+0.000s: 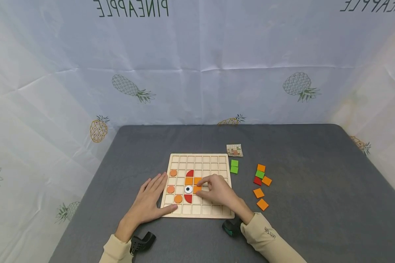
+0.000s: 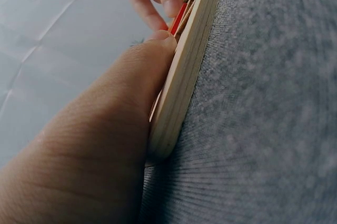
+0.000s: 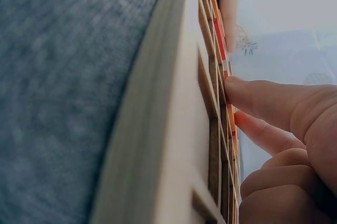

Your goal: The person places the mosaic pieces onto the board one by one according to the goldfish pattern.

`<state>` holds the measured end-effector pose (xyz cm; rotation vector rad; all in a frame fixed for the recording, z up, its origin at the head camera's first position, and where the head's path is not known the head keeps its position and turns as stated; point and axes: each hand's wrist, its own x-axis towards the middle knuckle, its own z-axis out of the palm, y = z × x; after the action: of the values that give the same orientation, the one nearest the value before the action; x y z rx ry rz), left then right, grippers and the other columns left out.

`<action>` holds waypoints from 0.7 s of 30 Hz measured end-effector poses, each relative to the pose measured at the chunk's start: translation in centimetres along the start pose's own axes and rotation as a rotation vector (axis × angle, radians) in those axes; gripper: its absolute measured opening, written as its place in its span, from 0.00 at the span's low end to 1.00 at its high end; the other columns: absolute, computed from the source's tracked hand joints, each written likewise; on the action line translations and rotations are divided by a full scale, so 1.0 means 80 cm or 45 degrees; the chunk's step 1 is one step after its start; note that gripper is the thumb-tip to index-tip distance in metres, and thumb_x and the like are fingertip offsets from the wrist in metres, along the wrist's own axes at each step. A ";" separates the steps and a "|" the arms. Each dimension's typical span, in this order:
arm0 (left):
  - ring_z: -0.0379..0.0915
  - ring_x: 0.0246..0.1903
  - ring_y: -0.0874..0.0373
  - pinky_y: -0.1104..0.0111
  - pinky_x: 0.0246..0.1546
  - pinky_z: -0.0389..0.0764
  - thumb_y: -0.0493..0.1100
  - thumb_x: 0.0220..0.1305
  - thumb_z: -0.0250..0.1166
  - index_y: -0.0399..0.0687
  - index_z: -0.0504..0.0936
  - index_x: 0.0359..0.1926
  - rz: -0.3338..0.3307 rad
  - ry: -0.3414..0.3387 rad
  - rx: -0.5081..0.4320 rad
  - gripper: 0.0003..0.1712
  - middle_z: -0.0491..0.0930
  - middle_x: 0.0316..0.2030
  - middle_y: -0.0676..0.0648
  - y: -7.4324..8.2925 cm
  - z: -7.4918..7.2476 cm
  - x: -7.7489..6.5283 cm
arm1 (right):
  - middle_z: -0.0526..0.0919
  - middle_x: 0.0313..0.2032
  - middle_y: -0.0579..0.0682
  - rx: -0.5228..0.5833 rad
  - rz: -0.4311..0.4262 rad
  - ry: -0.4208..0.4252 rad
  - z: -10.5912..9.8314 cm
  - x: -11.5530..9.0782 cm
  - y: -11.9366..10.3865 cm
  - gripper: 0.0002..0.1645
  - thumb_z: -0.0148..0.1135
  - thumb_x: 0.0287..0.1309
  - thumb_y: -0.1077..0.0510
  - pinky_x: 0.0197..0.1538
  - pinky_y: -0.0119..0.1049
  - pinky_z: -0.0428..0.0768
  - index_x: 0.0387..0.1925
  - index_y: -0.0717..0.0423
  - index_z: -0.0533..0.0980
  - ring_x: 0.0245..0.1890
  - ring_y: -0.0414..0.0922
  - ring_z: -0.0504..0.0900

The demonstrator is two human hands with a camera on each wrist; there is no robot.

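A wooden grid board (image 1: 217,210) lies on the table. My left hand (image 1: 149,201) rests spread along its left edge, thumb over the near left corner. In the left wrist view, the left thumb (image 2: 142,71) lies along the board's side. My right hand (image 1: 218,190) is over the middle of the board, thumb and index finger bent around an orange square tile (image 1: 196,189) in a grid cell. Beside that tile sit a white disc with a black dot (image 1: 188,189), a red quarter-round tile (image 1: 188,198) and another orange square (image 1: 189,180). Orange discs (image 1: 170,189) sit in the left columns.
Two green squares (image 1: 234,166) lie just right of the board, below a small patterned card (image 1: 234,150). Farther right are loose orange squares (image 1: 262,204), a green square (image 1: 260,174) and a red tile (image 1: 257,181). A printed curtain (image 1: 197,95) hangs behind the table.
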<state>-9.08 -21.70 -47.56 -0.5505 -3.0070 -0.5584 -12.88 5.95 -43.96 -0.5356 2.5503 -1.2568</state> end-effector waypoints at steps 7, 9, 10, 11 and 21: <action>0.53 0.80 0.43 0.42 0.77 0.51 0.74 0.56 0.66 0.43 0.56 0.80 -0.003 -0.005 -0.010 0.63 0.57 0.80 0.43 0.001 0.000 0.001 | 0.57 0.11 0.40 -0.007 0.001 0.006 -0.005 0.000 0.002 0.15 0.75 0.57 0.57 0.17 0.28 0.49 0.45 0.58 0.87 0.11 0.37 0.51; 0.53 0.80 0.43 0.42 0.77 0.51 0.74 0.56 0.66 0.43 0.56 0.80 -0.005 -0.005 -0.014 0.63 0.56 0.80 0.43 0.000 -0.001 0.001 | 0.57 0.11 0.41 0.005 0.005 0.010 -0.009 0.001 0.002 0.14 0.75 0.57 0.57 0.18 0.28 0.50 0.45 0.58 0.87 0.11 0.37 0.52; 0.53 0.80 0.43 0.42 0.77 0.51 0.74 0.56 0.66 0.43 0.56 0.80 -0.006 -0.005 -0.014 0.63 0.56 0.80 0.43 0.001 -0.001 0.001 | 0.57 0.11 0.41 0.011 0.002 0.012 -0.011 0.001 0.003 0.15 0.75 0.57 0.57 0.17 0.28 0.50 0.45 0.58 0.87 0.11 0.38 0.52; 0.53 0.80 0.43 0.42 0.77 0.51 0.74 0.56 0.66 0.43 0.56 0.80 -0.004 -0.005 -0.016 0.63 0.56 0.80 0.43 0.001 -0.001 0.002 | 0.57 0.11 0.41 0.013 -0.004 0.016 -0.014 0.001 0.003 0.15 0.75 0.57 0.57 0.18 0.28 0.51 0.45 0.58 0.87 0.11 0.38 0.52; 0.53 0.80 0.44 0.42 0.76 0.51 0.74 0.56 0.66 0.43 0.56 0.80 0.001 0.003 -0.013 0.63 0.56 0.80 0.43 -0.001 0.000 0.002 | 0.53 0.11 0.40 -0.039 -0.045 0.022 -0.045 -0.007 0.009 0.17 0.73 0.59 0.56 0.18 0.27 0.51 0.49 0.60 0.86 0.12 0.38 0.49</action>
<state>-9.23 -21.74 -47.60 -0.5507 -3.0032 -0.5745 -13.85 9.11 -42.34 -0.5807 2.5892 -1.2414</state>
